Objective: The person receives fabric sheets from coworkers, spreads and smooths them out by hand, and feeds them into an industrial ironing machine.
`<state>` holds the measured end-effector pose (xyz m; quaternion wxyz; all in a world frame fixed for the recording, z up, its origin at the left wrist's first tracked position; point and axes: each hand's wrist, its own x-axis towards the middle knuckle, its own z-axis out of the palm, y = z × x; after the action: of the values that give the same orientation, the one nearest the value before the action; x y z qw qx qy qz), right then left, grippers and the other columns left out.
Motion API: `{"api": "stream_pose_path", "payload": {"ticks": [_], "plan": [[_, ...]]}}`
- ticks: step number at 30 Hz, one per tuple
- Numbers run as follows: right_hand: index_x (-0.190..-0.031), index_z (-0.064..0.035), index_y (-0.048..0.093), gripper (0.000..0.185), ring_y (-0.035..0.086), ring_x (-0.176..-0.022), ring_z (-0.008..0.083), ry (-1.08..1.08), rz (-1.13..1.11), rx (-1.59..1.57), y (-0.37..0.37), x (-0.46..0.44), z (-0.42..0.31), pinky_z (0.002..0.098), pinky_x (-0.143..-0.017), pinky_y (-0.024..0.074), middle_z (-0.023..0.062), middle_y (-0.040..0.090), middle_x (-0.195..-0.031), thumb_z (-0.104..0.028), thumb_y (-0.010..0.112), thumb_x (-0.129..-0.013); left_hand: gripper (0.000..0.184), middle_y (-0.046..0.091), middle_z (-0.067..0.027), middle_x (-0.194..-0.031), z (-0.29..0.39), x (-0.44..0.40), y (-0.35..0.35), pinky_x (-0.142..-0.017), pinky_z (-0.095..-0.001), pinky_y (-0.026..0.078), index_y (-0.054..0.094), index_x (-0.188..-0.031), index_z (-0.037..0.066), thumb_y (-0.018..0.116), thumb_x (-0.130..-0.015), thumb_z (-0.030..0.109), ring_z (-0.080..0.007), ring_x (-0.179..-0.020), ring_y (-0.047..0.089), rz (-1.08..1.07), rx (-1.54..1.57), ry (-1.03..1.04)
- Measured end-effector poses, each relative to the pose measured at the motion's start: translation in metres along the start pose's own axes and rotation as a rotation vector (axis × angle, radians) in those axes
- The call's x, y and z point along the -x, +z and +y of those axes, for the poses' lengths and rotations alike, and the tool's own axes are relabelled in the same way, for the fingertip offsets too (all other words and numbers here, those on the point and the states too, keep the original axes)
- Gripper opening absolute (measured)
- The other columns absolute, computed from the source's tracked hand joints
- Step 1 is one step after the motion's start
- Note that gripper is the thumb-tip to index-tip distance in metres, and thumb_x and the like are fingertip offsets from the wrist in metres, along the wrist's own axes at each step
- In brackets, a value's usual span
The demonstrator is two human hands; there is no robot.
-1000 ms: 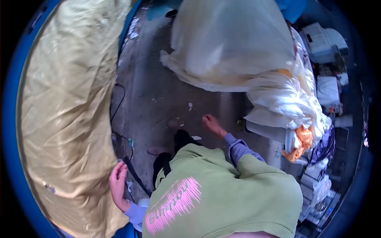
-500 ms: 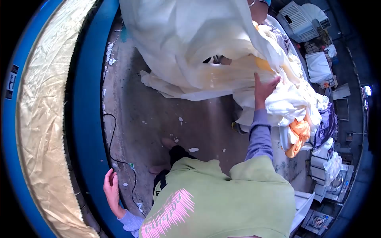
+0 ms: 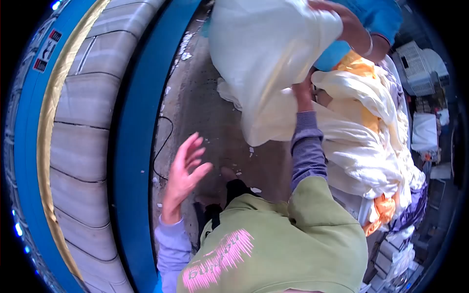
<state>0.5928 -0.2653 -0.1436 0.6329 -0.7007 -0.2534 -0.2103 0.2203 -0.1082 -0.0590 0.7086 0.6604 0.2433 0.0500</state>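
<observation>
Left hand (image 3: 185, 172): released, fingers parted and slightly curled, above the floor (image 3: 205, 117) near the long blue metal beam (image 3: 138, 122). Right hand (image 3: 303, 90): at the large white, thin fabric sheet (image 3: 264, 49) — fingers partly hidden, grasp cannot be told. The sheet hangs beside the pale, crumpled fabric heap (image 3: 364, 156); a co-worker's hand (image 3: 328, 7) is at its upper edge.

Left hand (image 3: 187, 168) open, right hand (image 3: 305, 88) unclear
</observation>
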Motion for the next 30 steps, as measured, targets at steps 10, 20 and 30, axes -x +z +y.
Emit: {"api": "stream_pose_path", "payload": {"ticks": [10,20,30], "plan": [[-0.124,0.0003,0.04,0.044,0.047,-0.104,0.0192,0.758,-0.991,-0.613,0.077,0.331,-0.173,0.0301,-0.092,0.0387,0.0132,0.051,-0.116,-0.023,0.049,-0.087,0.048,0.059,-0.0145,-0.093,-0.036,-0.043,0.023,-0.055,-0.0413,0.047,0.045,-0.122,0.012,0.059,-0.077,0.023,-0.0256,-0.064,0.062,0.416,-1.222,-0.038],[-0.086,-0.008,0.056,0.036,0.052,-0.091,0.0286,-0.126,-1.749,-0.153,0.057,0.324,-0.155,0.0412,-0.075,0.0413,0.0104,0.056,-0.089,-0.04,0.062,-0.07,0.027,0.059,-0.0104,-0.105,-0.016,0.071,-0.131,-0.087,-0.031,0.044,0.054,-0.108,-0.001,0.049,-0.089,0.018,-0.0179,-0.098,0.056,0.774,0.6,0.125],[-0.058,-0.0021,0.057,0.039,0.059,-0.061,0.0372,0.208,-1.712,0.155,0.043,0.37,-0.235,0.045,-0.057,0.0478,0.0192,0.057,-0.06,-0.038,0.061,-0.072,0.073,0.046,-0.0169,-0.127,-0.054,0.154,-0.122,-0.087,-0.038,0.043,0.03,-0.135,0.005,0.062,-0.079,0.038,-0.0257,-0.103,0.055,0.383,-0.153,-0.247]]}}
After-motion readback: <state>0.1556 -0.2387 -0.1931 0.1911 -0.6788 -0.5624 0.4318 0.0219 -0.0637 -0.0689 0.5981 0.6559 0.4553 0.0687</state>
